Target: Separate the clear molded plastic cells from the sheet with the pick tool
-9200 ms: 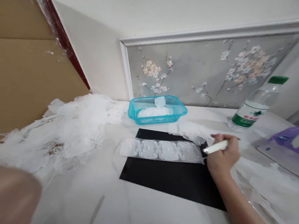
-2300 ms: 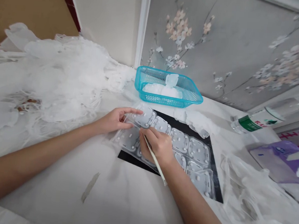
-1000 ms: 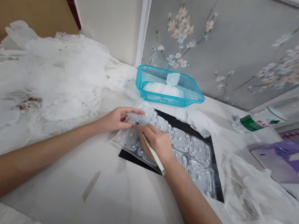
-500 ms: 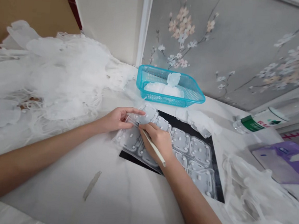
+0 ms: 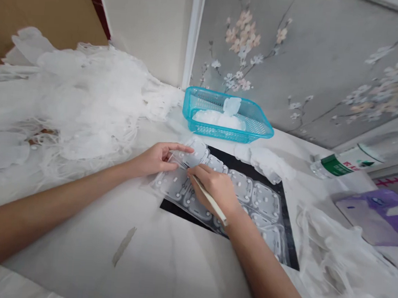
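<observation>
A blue plastic basket (image 5: 227,134) and a row of translucent pieces (image 5: 263,164) lie beyond the hands, scrap heaps (image 5: 86,99) to either side. The right hand (image 5: 215,187) pinches a slim white-handled tool (image 5: 212,204) over the molded plastic sheet (image 5: 239,184) beneath; the left hand (image 5: 155,159), thumb and forefinger spread, rests on its end, overhanging the black mat (image 5: 173,207), with white tabletop (image 5: 155,265) stretching nearer the wearer.

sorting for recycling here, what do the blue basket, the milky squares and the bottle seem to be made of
Blue basket: probably glossy plastic, being translucent and perforated. Milky squares: perhaps smooth plastic or silicone; the black sheet shows through them. Bottle: likely clear, shiny plastic; transparent upper part.
</observation>
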